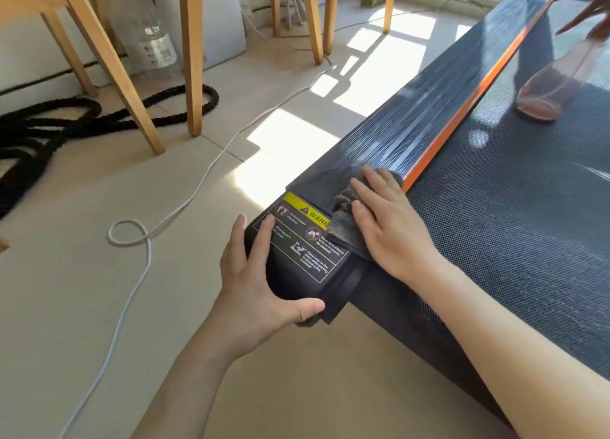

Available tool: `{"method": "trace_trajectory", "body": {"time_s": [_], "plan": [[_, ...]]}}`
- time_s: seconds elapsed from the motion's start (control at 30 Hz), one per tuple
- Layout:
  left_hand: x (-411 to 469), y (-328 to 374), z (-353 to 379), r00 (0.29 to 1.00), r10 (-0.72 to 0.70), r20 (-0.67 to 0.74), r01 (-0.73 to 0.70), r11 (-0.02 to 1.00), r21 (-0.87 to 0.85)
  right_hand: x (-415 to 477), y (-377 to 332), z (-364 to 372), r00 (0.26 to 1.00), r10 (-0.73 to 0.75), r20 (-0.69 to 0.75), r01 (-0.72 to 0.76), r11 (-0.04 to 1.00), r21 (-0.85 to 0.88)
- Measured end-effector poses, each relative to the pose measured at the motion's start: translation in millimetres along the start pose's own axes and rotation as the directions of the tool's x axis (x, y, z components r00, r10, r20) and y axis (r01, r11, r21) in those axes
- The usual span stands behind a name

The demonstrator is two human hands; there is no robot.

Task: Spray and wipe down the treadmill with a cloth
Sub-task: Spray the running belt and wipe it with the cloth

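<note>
1. Right grip [386, 222], fingers flat and released, is pressing the cloth [341, 227] on the treadmill [495, 240] rail beside the warning label [303, 240].
2. Left grip [254, 283], released with fingers straight, is resting on the treadmill's end corner.

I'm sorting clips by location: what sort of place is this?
Probably a room in a home rather than a gym: a treadmill stands on a tiled floor beside wooden furniture legs, with a loose white cable and a coiled black rope nearby.
</note>
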State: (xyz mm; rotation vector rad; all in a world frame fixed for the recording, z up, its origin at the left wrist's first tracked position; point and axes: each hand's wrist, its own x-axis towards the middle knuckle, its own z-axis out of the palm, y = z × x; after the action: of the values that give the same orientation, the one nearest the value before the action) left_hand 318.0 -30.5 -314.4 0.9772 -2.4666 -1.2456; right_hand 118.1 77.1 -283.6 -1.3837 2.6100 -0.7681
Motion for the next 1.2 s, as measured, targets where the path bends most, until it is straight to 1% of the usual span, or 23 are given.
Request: {"method": "trace_trajectory", "body": {"time_s": [0.1,0.2,0.27,0.33,0.4,0.43,0.47,0.5,0.57,0.6,0.63,0.7,0.77,0.8,0.87,0.93,0.97,1.0,1.03,1.07,1.1,1.13,1.2], "plan": [[0.5,2.0,3.9,0.998,0.024,-0.061,-0.022,0.999,0.030,-28.5,-18.9,10.0,0.992,-0.126,-0.001,0.125,0.988,0.089],[-0.9,0.5,9.6,0.986,0.063,-0.154,-0.057,0.997,0.043,-55.5,-34.0,22.5,0.955,-0.295,0.004,0.295,0.955,0.019],[1.3,-1.6,10.2,0.983,0.063,-0.171,-0.054,0.997,0.055,-64.0,-28.7,24.5,0.933,-0.358,0.025,0.359,0.931,-0.071],[2.9,-1.3,9.1,0.988,0.040,-0.147,-0.033,0.998,0.049,-56.6,-15.1,18.4,0.961,-0.276,0.008,0.275,0.953,-0.129],[2.9,-0.1,6.1,0.993,0.016,-0.120,-0.010,0.998,0.054,-41.2,-7.8,11.7,0.996,-0.076,-0.053,0.072,0.994,-0.079],[3.2,0.4,4.2,0.994,0.009,-0.109,-0.003,0.998,0.063,-35.6,-9.4,11.8,0.997,0.000,-0.074,-0.003,0.999,-0.037],[4.5,0.8,1.9,0.994,0.002,-0.109,0.004,0.998,0.060,-35.3,-13.5,14.2,0.995,0.026,-0.095,-0.026,1.000,-0.008],[6.6,1.3,-0.7,0.993,-0.005,-0.121,0.006,1.000,0.011,-40.9,-19.8,19.9,0.992,-0.011,-0.124,0.010,1.000,-0.007],[12.0,4.6,-7.4,0.989,-0.040,-0.142,0.007,0.975,-0.223,-62.9,-33.3,36.9,0.962,-0.206,-0.178,0.189,0.976,-0.107],[13.0,8.4,-10.4,0.991,-0.071,-0.116,0.028,0.941,-0.338,-74.9,-40.2,45.1,0.933,-0.311,-0.179,0.279,0.943,-0.182],[13.5,11.6,-13.1,0.994,-0.083,-0.076,0.044,0.909,-0.413,-84.0,-45.5,51.7,0.904,-0.401,-0.146,0.356,0.898,-0.260],[12.6,15.3,-19.0,0.995,-0.092,-0.027,0.067,0.871,-0.487,-88.2,-54.4,60.9,0.842,-0.539,-0.012,0.487,0.771,-0.411],[10.8,18.5,-26.2,0.997,-0.072,-0.016,0.053,0.854,-0.518,-74.7,-66.6,65.0,0.794,-0.593,0.135,0.569,0.646,-0.509],[10.5,18.6,-29.9,0.999,-0.047,-0.004,0.037,0.836,-0.548,-63.6,-73.9,65.3,0.793,-0.575,0.200,0.583,0.623,-0.522],[8.9,14.1,-35.6,0.999,-0.049,-0.002,0.037,0.778,-0.627,-35.5,-89.3,66.3,0.817,-0.510,0.270,0.573,0.667,-0.475],[10.1,4.8,-36.1,0.992,-0.120,-0.042,0.058,0.725,-0.686,-4.4,-98.9,63.8,0.876,-0.410,0.253,0.480,0.782,-0.398],[10.3,2.5,-33.8,0.989,-0.138,-0.058,0.063,0.734,-0.676,11.3,-95.8,59.2,0.912,-0.339,0.233,0.405,0.834,-0.374],[8.7,3.2,-29.6,0.987,-0.145,-0.066,0.068,0.762,-0.643,26.9,-86.4,51.9,0.941,-0.263,0.213,0.326,0.871,-0.368],[6.9,7.2,-24.0,0.988,-0.140,-0.064,0.081,0.826,-0.558,39.9,-70.2,41.6,0.967,-0.178,0.183,0.237,0.894,-0.380],[4.3,10.3,-17.5,0.991,-0.121,-0.062,0.085,0.905,-0.417,47.8,-49.8,31.7,0.984,-0.090,0.151,0.144,0.909,-0.392],[4.9,13.9,-10.9,0.994,-0.087,-0.062,0.073,0.975,-0.209,51.5,-25.7,20.0,0.994,0.000,0.113,0.045,0.918,-0.395],[7.3,16.6,-4.5,0.998,-0.043,-0.054,0.044,0.999,0.018,49.4,0.5,9.0,0.994,0.088,0.070,-0.055,0.922,-0.383],[16.7,22.6,5.1,0.998,0.042,-0.048,-0.022,0.933,0.359,32.7,47.0,-11.2,0.963,0.270,0.003,-0.253,0.906,-0.338]]}}
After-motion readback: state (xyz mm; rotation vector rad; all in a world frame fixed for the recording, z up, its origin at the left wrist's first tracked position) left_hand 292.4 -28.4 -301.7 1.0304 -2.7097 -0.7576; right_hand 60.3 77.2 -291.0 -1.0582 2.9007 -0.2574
